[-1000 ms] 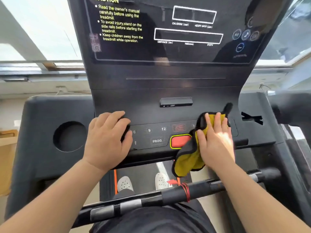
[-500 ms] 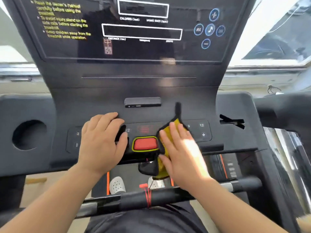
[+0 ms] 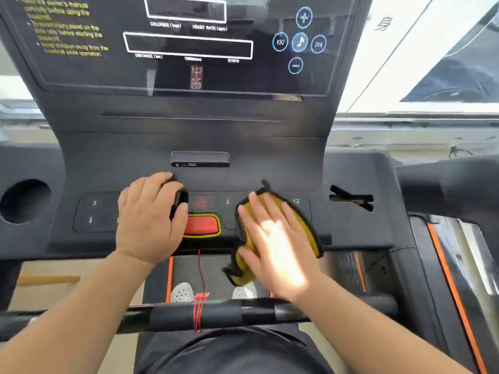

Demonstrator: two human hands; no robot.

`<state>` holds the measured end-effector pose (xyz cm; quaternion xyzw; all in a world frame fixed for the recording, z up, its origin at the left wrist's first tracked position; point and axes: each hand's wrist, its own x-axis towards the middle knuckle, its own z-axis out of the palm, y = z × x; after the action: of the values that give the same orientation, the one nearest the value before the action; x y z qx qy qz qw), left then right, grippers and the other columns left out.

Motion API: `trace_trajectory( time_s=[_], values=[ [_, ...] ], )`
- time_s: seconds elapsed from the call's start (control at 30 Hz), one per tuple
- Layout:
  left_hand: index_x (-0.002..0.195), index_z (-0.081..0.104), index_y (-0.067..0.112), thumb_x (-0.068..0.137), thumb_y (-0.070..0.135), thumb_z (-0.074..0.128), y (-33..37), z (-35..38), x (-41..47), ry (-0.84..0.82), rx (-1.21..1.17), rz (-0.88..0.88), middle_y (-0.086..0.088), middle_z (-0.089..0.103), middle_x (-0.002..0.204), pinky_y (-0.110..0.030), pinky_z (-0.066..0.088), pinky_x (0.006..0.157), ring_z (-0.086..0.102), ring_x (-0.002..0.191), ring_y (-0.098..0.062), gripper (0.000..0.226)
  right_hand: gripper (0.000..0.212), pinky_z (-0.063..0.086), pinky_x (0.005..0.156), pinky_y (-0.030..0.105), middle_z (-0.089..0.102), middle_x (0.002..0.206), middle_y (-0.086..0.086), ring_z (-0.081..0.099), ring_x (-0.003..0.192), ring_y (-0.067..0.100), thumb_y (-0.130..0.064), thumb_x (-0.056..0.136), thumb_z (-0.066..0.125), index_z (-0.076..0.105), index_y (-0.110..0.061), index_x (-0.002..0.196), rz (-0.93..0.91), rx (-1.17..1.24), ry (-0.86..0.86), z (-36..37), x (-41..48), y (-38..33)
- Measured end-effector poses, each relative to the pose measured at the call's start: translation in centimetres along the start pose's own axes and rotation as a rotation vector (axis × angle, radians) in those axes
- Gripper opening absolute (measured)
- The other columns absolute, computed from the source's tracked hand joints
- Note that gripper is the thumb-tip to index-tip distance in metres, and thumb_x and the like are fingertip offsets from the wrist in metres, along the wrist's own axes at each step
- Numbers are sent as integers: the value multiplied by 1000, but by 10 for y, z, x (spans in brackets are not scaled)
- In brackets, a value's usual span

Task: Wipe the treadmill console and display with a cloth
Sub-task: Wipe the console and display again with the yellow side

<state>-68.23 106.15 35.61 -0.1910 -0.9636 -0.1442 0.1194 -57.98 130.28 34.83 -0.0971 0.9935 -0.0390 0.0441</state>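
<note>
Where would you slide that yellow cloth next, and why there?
Probably rightward along the button strip. The right hand presses the yellow cloth flat just right of the red button, partly covering the keys near the "12"; the left hand rests on the console's left keys. The glossy display above is not being touched now, so it likely comes after.
</note>
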Motion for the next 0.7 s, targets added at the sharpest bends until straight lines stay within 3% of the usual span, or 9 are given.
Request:
trace_trajectory(
  time_s=[0.13,0.23,0.3,0.4,0.47,0.6,0.7],
  values=[
    [110,68,6,91,35,44,1,1,0,32,7,9,-15,64,125,-50,38,95,56,110,-42,42,83,11,128,49,14,172,14,11,159,35,-68,95,37,26,-21,162,84,-22,-16,6,-40,33],
    [109,68,6,91,36,44,1,1,0,32,18,15,-15,64,124,-50,38,95,55,109,-42,42,95,8,128,55,-4,172,18,-2,159,39,-80,94,19,12,-18,165,287,39,-48,-4,-26,61],
    [109,68,6,91,36,43,1,1,0,30,14,12,-15,64,124,-49,37,96,55,109,-42,43,103,-2,128,55,-14,171,18,-11,158,39,-87,89,5,0,-18,166,391,45,-80,-15,1,65],
    [108,68,6,91,35,43,2,1,-1,38,6,11,-15,65,123,-49,37,96,55,109,-41,42,104,-5,128,55,-17,170,21,-15,158,39,-86,87,-6,-6,-16,165,336,-38,-80,-22,33,50],
    [108,67,6,91,35,43,2,1,-1,47,5,19,-15,65,123,-49,37,96,54,109,-40,42,95,3,128,56,-8,172,19,-7,159,38,-80,93,0,4,-18,165,221,-40,-62,-20,38,31],
    [109,67,5,91,34,43,2,1,-1,48,-6,21,-15,65,122,-49,37,96,55,108,-41,42,66,19,127,53,22,171,5,20,158,31,-57,102,31,30,-28,161,-81,-9,-26,-4,5,7],
    [109,67,5,91,34,43,2,1,-1,44,-14,21,-16,65,122,-48,37,96,55,108,-41,43,64,15,128,46,22,171,1,20,158,26,-47,100,40,31,-29,160,-75,-37,-5,6,-29,33]
  ],
)
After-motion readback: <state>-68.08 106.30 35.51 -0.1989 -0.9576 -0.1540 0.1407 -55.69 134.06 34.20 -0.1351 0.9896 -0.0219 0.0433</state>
